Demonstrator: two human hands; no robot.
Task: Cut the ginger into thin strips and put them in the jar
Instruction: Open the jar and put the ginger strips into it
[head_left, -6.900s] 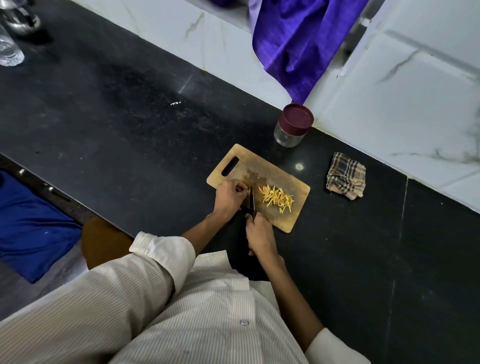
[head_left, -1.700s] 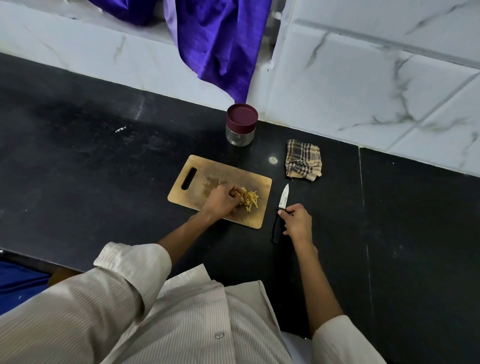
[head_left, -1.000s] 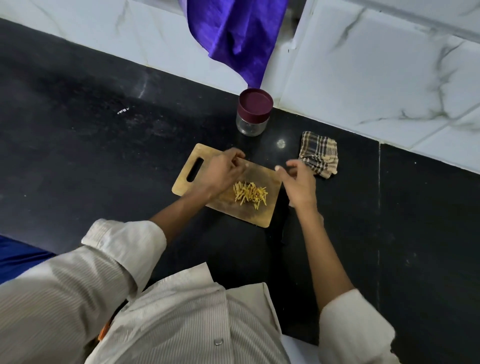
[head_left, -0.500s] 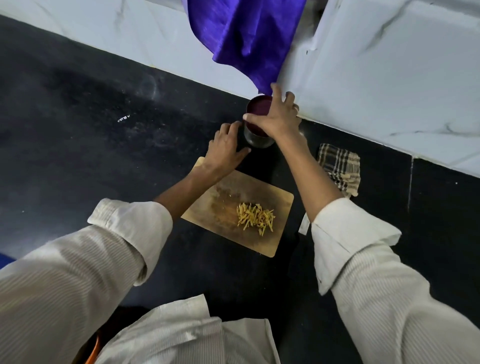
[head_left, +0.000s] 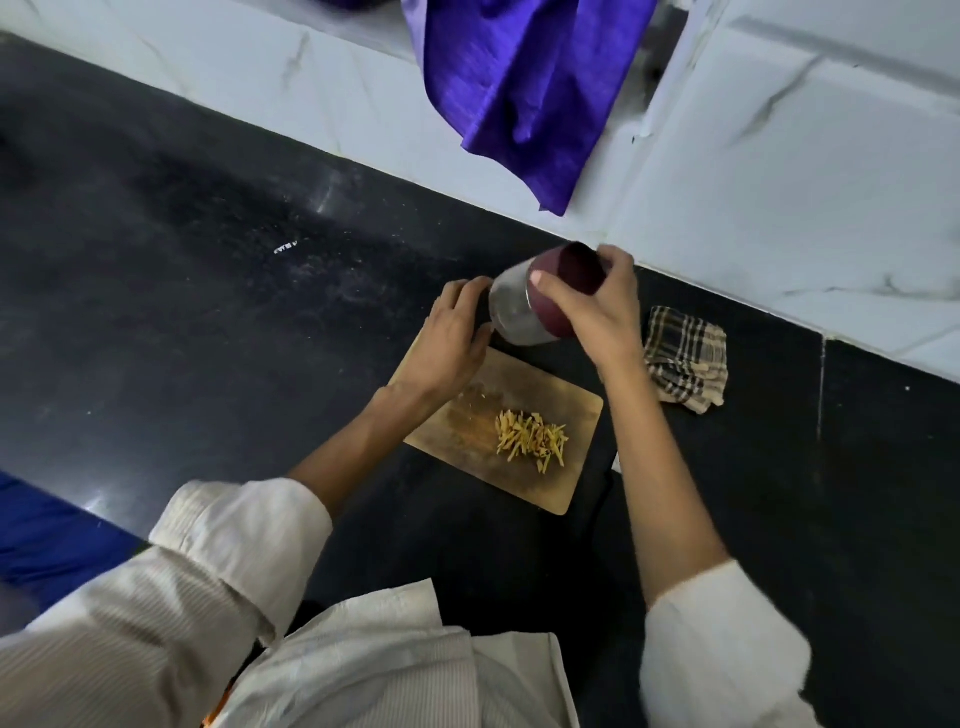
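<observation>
A heap of thin yellow ginger strips (head_left: 531, 439) lies on the wooden cutting board (head_left: 576, 410). Above the board's far end, a small glass jar (head_left: 511, 312) with a maroon lid (head_left: 563, 283) is lifted and tilted, glass base towards the left. My right hand (head_left: 597, 306) is closed around the lid. My left hand (head_left: 452, 338) has its fingers against the glass body's left side. The knife (head_left: 615, 462) is mostly hidden under my right forearm; only a sliver of blade shows beside the board.
A checked folded cloth (head_left: 685, 358) lies right of the jar on the black counter (head_left: 208, 291). A purple cloth (head_left: 524, 93) hangs over the white marble wall behind. The counter's front edge runs at lower left, blue fabric (head_left: 47, 540) below it.
The knife was put down beside the board. Both hands went to the jar; it has since been lifted off the counter and tipped sideways above the board's far end.
</observation>
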